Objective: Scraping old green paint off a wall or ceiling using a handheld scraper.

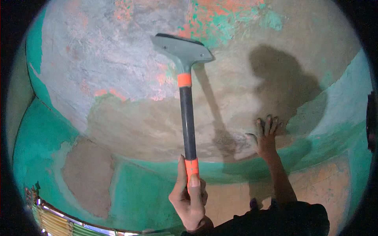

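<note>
My left hand (192,197) is closed around the orange lower end of a long-handled scraper (187,124), at the lower middle. The scraper stands nearly upright, its wide grey head (183,50) and dark blade edge at the top. Whether the blade touches the wall cannot be told. My right hand (267,138), to the right and farther off, lies against the wall with its fingers spread and holds nothing. The curved-looking wall (141,126) shows bare grey-brown plaster with patches of green and orange paint. Shadows fall across it.
Green paint (141,188) borders the bare area below, with a brown bare patch (88,177) at lower left. A slatted screen (54,221) crosses the bottom left corner, with light showing beside it. A dark object (371,121) stands at the right edge.
</note>
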### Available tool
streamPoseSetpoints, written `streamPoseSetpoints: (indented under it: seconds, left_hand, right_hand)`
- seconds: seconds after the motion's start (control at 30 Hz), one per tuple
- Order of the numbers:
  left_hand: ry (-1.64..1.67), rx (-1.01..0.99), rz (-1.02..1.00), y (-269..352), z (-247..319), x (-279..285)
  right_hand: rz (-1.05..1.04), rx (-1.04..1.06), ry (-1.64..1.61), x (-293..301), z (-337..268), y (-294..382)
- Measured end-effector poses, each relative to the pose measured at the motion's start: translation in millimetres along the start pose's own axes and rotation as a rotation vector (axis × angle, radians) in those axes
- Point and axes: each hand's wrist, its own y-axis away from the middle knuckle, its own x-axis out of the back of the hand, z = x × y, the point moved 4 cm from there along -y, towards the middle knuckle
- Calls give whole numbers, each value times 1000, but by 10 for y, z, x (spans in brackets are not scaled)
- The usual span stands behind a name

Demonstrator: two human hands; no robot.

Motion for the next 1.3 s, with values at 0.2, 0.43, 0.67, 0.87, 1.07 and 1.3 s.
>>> streamPoseSetpoints:
  seconds: [0.2, 0.43, 0.67, 0.87, 1.07, 1.3]
  left_hand:
    - [51, 52, -17, 41, -109, -29]
    - [112, 61, -30, 122, -229, -44]
    - [125, 47, -92, 66, -276, 48]
    - [141, 5, -106, 15, -218, -120]
    - [207, -36, -67, 50, -187, -257]
    - [201, -6, -64, 159, -286, -113]
  right_hand:
    - [39, -13, -9, 10, -12, 41]
    - [-28, -70, 23, -16, 24, 56]
    - [-24, -98, 33, -21, -2, 65]
    - [19, -55, -14, 107, 14, 56]
    - [-50, -24, -19, 135, 106, 141]
    - [-52, 7, 37, 76, 180, 154]
